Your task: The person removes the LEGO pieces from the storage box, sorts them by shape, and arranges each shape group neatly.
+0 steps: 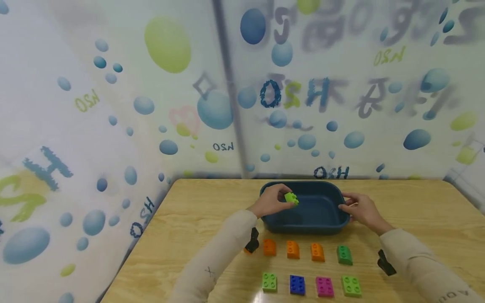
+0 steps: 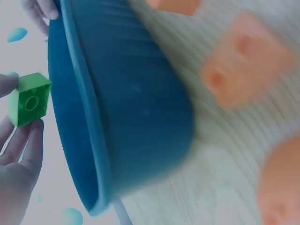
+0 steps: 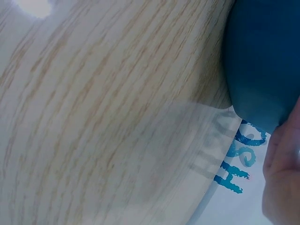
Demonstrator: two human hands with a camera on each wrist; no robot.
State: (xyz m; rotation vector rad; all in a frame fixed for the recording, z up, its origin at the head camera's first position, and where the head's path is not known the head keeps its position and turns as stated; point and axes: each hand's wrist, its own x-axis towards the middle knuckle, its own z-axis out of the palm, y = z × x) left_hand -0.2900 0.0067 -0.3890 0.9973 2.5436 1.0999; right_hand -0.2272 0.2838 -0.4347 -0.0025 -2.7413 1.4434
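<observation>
My left hand [image 1: 270, 200] pinches a lime-green toy building block [image 1: 291, 198] between thumb and fingers, over the left side of a dark blue basin [image 1: 305, 229]. The left wrist view shows the block [image 2: 31, 99] tilted near the basin's rim [image 2: 89, 117], its hollow underside facing the camera. With thumb and fingers, my right hand [image 1: 361, 210] grips the basin's right rim. In the right wrist view that hand [image 3: 283, 168] lies against the basin's dark blue wall [image 3: 265, 61]. The part of the basin's floor that shows is bare.
In front of the basin, orange blocks [image 1: 293, 249] and a dark green block [image 1: 344, 255] form a row. Nearer stand two lime-green blocks [image 1: 269, 282], a blue block [image 1: 297, 285] and a magenta block [image 1: 324, 286]. A patterned wall [image 1: 288, 139] rises behind the wooden table [image 1: 212, 202].
</observation>
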